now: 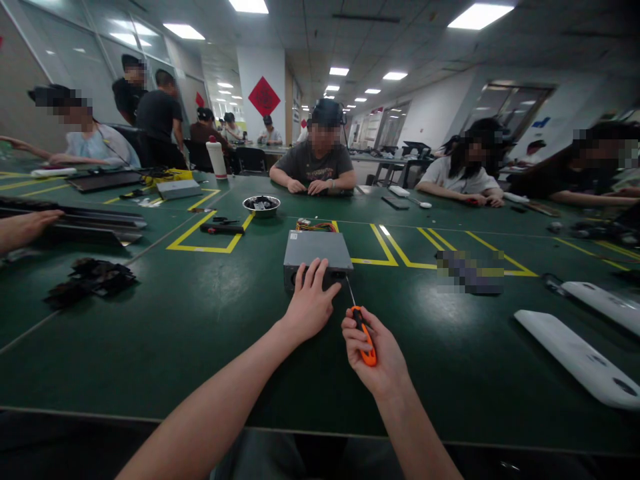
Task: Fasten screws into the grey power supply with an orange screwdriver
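A grey metal computer power supply (317, 247) rests on the green table, a bundle of coloured wires (320, 227) behind it. Against its near face lies my left hand (311, 300), fingers spread over the front and top edge. My right hand (375, 350) is wrapped round the orange and black handle of a screwdriver (369, 353). The screwdriver's thin shaft points up and away, its tip at the lower right corner of the near face, by the power socket (339, 275). Whether the tip sits on a screw is too small to tell.
Yellow tape marks the green table (225, 373). A metal bowl of small dark parts (261, 207), a dark tool (223, 229) and a pile of black pieces (93, 280) lie left. White elongated devices (575, 353) lie right. Another person's hand (30, 227) touches metal panels at far left; people sit opposite.
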Tool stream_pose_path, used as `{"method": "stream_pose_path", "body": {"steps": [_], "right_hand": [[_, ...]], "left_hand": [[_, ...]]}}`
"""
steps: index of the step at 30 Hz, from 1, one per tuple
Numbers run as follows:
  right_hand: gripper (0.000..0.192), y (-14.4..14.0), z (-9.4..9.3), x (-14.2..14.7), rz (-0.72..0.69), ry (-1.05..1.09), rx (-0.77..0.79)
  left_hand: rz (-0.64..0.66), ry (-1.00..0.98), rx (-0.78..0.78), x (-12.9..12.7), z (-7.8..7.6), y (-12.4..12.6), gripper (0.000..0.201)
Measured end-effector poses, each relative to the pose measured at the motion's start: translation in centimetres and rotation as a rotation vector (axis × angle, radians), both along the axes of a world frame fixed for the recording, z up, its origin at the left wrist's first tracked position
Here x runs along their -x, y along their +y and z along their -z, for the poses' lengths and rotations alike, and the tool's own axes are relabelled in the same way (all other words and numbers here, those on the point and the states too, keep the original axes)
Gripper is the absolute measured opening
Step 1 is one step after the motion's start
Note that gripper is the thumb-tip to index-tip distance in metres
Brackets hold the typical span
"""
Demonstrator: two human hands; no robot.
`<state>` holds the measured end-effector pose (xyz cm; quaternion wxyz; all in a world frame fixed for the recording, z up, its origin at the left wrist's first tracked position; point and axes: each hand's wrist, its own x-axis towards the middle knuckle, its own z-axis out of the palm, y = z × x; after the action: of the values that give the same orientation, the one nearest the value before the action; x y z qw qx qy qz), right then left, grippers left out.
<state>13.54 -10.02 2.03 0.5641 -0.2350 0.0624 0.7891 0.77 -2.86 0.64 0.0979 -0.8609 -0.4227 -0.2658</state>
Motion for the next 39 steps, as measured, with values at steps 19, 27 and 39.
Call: {"method": "stream_pose_path", "body": {"steps": [19,27,39], "right_hand": [[0.015,-0.27,-0.29,-0.27,0.039,-0.030,0.043],[0.017,-0.16,0.09,-0.30,0.006,-0.011,0.000],[0.006,0.10,-0.37,0.38,0.107,-0.175,0.036]], "left_hand": [[-0.003,-0.001,-0.011,-0.03,-0.09,-0.11,0.033],[-0.009,-0.007,-0.010,-0.08,0.00,-0.07,0.034],[-0.005,-0.007,-0.017,0.01,-0.02,-0.06,0.030]]}}
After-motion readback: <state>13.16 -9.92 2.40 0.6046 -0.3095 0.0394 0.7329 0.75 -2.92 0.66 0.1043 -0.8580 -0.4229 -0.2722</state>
